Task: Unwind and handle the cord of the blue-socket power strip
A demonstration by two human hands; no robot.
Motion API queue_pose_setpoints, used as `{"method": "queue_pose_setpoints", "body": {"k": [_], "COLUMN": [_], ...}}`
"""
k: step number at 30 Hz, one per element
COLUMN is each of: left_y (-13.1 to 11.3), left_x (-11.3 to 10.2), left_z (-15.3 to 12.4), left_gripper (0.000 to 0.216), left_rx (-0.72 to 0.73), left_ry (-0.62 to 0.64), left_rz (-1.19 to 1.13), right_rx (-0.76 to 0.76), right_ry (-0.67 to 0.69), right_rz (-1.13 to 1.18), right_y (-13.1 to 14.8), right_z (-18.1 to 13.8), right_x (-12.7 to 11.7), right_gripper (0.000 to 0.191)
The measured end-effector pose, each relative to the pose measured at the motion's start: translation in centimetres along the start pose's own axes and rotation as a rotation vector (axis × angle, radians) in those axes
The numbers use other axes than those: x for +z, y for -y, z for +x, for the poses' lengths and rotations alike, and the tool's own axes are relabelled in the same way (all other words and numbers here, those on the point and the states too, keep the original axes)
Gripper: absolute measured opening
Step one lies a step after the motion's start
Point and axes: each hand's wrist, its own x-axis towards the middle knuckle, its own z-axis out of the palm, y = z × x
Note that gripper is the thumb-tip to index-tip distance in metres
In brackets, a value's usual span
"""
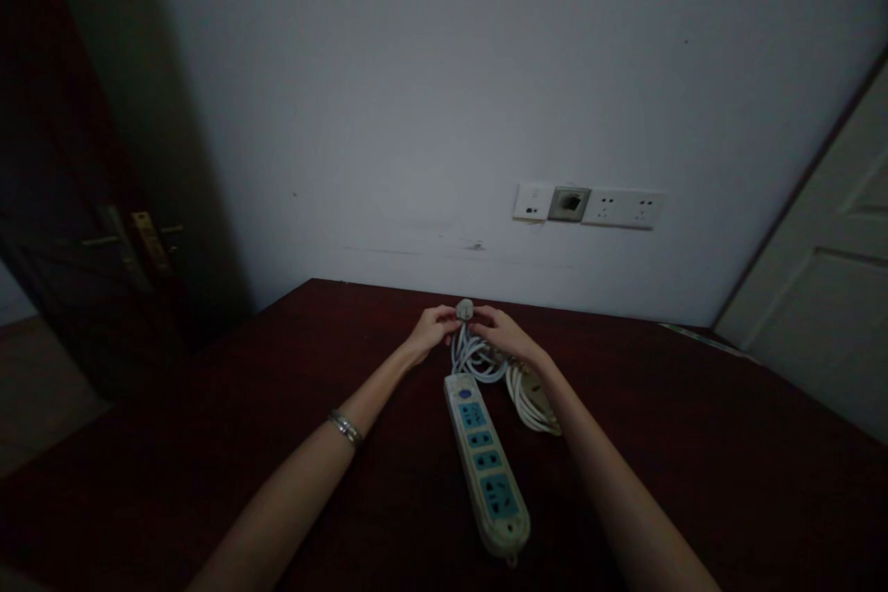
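Observation:
My left hand [436, 331] and my right hand [500, 331] meet near the table's far edge, their fingers pinching a pale round-ended plug [464, 308] from either side. Below the plug, a white cord [478, 363] lies in loose loops. The cord runs to a white power strip [482, 453] with blue-green sockets and a blue switch, lying lengthwise between my forearms. Beside my right forearm rests a second coiled cord [524, 402], with a yellowish socket piece [536, 386] partly hidden behind the arm.
All of this lies on a dark red tabletop [361, 361] against a pale wall [388, 111]. Wall sockets [624, 208] sit on the right, above the table. To the left stands a dark door [62, 185] with a metal handle; at the right is a white door [832, 250].

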Motion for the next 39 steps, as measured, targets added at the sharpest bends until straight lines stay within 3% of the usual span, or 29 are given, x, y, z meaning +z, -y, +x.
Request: {"method": "queue_pose_setpoints", "body": {"k": [7,17,21,29,35,37,39], "left_y": [-0.2,-1.7,-2.0,-3.5,-4.8,-5.1,-5.3], "left_x": [0.1,0.4,0.7,1.3,0.8,-0.3,-1.4], "left_z": [-0.4,-0.5,-0.5,-0.8,-0.6,-0.7,-1.2], "left_gripper": [0.033,0.029,0.025,0.023,0.042,0.049,0.051], "left_rx": [-0.142,-0.142,-0.094,0.011,0.032,-0.039,-0.214], "left_ry": [-0.031,-0.070,-0.068,-0.077,0.061,0.093,0.248], "left_rz": [-0.222,-0.137,-0.004,0.027,0.114,0.213,0.323], "right_rx": [0.055,0.120,0.277,0.256,0.258,0.278,0.300], "right_ry": [-0.065,-0.004,-0.025,-0.103,-0.162,-0.200,-0.239], "right_rz": [-0.046,-0.100,-0.174,0.143,0.233,0.238,0.242], "right_y": [0.2,1.6,2.2,1.7,1.6,1.4,1.3], "right_z": [-0.1,-0.7,-0.9,-0.4,-0.2,-0.2,-0.2], "right_x": [0.6,0.3,0.6,0.5,0.5,0.4,0.3], "right_gripper": [0.030,0.022,0.029,0.035,0.042,0.043,0.043]}}
